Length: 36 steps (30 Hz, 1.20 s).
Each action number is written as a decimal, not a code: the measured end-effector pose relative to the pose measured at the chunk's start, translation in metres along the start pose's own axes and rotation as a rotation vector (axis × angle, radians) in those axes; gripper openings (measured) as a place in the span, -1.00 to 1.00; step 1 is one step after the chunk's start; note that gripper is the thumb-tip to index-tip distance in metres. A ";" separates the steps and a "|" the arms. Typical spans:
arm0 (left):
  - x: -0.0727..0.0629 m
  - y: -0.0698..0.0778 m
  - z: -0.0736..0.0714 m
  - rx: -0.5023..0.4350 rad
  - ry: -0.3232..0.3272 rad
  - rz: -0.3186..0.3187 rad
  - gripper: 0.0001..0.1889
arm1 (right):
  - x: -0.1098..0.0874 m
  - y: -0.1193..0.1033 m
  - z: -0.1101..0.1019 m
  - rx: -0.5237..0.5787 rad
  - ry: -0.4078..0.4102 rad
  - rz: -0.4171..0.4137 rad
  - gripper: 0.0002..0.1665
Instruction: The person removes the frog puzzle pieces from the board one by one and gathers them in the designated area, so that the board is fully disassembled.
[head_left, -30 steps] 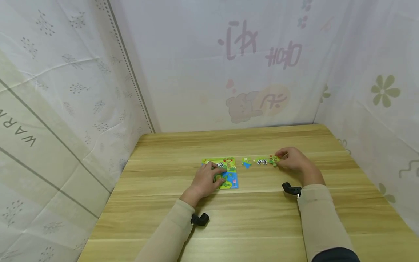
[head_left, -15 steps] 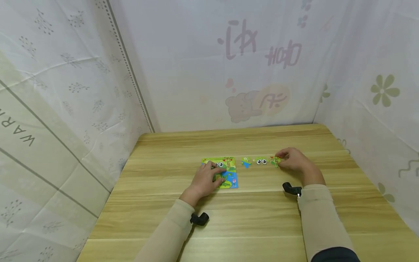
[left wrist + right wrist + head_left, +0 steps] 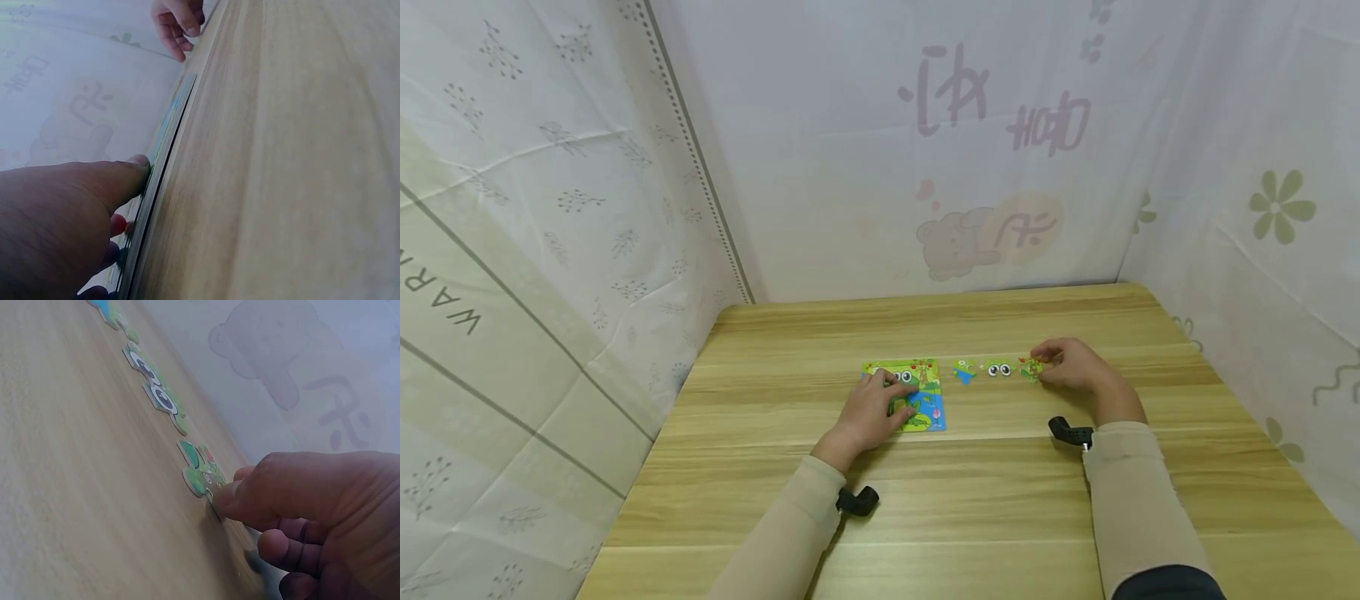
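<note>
A puzzle board (image 3: 931, 410) with a frog picture in green and blue lies flat on the table. My left hand (image 3: 867, 412) rests on its left part, fingers spread across the picture and covering some of it. From the left wrist, the thumb (image 3: 128, 178) lies on the board's near edge. To the right, my right hand (image 3: 1075, 367) pinches a green puzzle piece (image 3: 197, 472) with a red detail between thumb and forefinger, low at the tabletop. Left of that piece lies a puzzle piece with two big eyes (image 3: 999, 370), then a green and blue piece (image 3: 964, 372).
The wooden table (image 3: 985, 517) spreads around the board and pieces. A patterned white curtain (image 3: 850, 167) stands behind its back edge, and more cloth hangs at both sides. Black wrist cameras sit on both sleeves.
The green puzzle piece in my right hand has turned and shifted slightly to the right. My left hand stays in place on the board.
</note>
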<state>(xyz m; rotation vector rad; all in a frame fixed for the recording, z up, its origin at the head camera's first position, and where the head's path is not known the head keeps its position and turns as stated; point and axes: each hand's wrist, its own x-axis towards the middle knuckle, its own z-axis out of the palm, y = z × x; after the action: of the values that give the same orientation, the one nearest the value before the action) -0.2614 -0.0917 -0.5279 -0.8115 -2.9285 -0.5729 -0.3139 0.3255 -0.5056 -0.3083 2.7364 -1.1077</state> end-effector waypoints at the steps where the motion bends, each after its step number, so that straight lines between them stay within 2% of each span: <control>1: 0.000 0.000 0.000 -0.001 0.001 -0.001 -0.55 | -0.001 -0.001 0.000 0.001 -0.003 0.001 -0.50; 8: -0.002 0.000 -0.001 -0.033 0.014 -0.003 -0.56 | 0.001 -0.011 0.000 0.036 0.025 0.003 -0.57; 12: -0.004 -0.001 -0.002 -0.103 0.031 -0.011 -0.58 | 0.006 -0.017 0.002 0.040 0.042 -0.034 -0.48; 20: -0.005 -0.007 -0.006 -0.212 0.079 -0.012 -0.64 | 0.015 -0.034 0.014 0.085 0.025 -0.082 -0.26; 24: -0.007 -0.013 -0.010 -0.222 0.102 -0.007 -0.65 | 0.020 -0.042 0.023 0.095 0.010 -0.087 -0.22; 28: -0.012 -0.021 -0.015 -0.214 0.095 -0.032 -0.66 | 0.023 -0.051 0.031 0.098 -0.008 -0.090 -0.23; 36: -0.028 -0.040 -0.027 -0.233 0.110 -0.075 -0.68 | 0.031 -0.067 0.046 0.101 -0.024 -0.145 -0.34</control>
<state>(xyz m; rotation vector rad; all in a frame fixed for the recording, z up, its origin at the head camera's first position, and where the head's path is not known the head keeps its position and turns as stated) -0.2592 -0.1465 -0.5206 -0.6665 -2.8367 -0.9476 -0.3248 0.2402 -0.4939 -0.5096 2.6609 -1.2650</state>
